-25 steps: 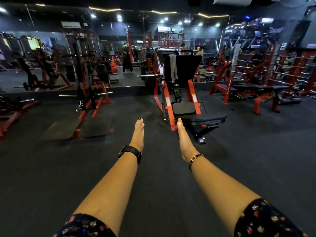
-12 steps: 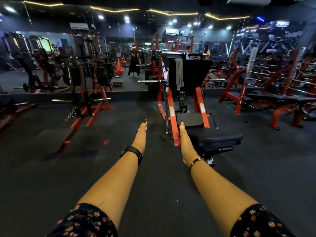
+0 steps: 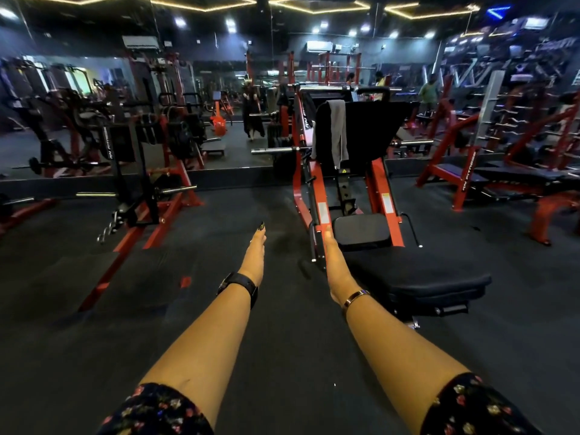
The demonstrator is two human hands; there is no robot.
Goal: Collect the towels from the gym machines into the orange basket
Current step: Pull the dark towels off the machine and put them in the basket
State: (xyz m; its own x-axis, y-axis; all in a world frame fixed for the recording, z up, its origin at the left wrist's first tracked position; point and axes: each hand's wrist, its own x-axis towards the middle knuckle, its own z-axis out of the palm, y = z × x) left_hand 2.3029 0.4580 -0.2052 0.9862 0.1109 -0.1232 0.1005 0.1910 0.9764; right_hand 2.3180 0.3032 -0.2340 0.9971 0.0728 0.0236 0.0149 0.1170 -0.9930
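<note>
A grey towel (image 3: 334, 133) hangs over the top of the black foot plate of a red leg-press machine (image 3: 320, 196) straight ahead. Both my arms stretch forward over the dark floor. My left hand (image 3: 255, 255) is flat with fingers straight and together, holding nothing; a black watch sits on its wrist. My right hand (image 3: 337, 262) is also flat and empty, beside the machine's black seat pad (image 3: 414, 277), well short of the towel. An orange basket (image 3: 218, 124) appears small in the mirror wall at the back.
A red plate-loaded machine (image 3: 147, 202) stands to the left. Red benches (image 3: 489, 180) and bar racks fill the right side. A mirror wall (image 3: 219, 89) runs along the back, reflecting a person and more machines. Dark rubber floor (image 3: 282, 356) lies under my arms.
The leg-press machine and its towel have grown larger and nearer as I moved forward. Both hands stay stretched out flat and empty.
</note>
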